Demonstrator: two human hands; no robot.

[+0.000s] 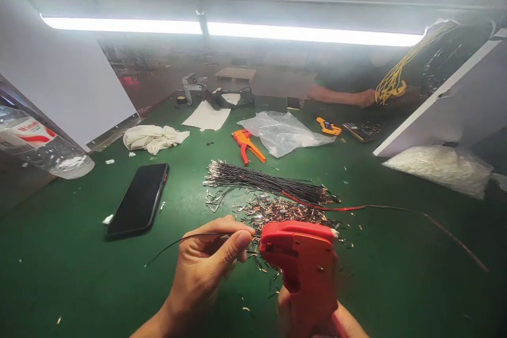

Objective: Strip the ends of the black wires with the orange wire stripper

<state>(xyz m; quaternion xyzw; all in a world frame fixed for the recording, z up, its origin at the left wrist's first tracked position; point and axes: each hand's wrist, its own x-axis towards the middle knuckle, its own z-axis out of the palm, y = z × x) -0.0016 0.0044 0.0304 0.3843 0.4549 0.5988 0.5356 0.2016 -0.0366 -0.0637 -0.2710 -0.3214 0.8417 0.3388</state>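
Observation:
Between thumb and fingers, my left hand [208, 259] pinches a thin black wire [168, 247]. One end of the wire trails off to the left; the other points at the jaws of a red wire stripper [312, 264]. My right hand [285, 303] is wrapped round the stripper's handles, mostly hidden behind them. Whether the wire's tip is inside the jaws I cannot tell. Just beyond the stripper lies a heap of black and copper wire scraps [277, 208]. Behind the heap rests a bundle of black wires [265, 177] with bare or metal-tipped ends.
A phone [138, 198] and a plastic bottle [43, 140] are at left, near a white cloth [154, 138]. Further back lie an orange wire stripper [247, 145] and a clear plastic bag [285, 132]. Across the table, another person's hand [368, 98] is by yellow wires [390, 84].

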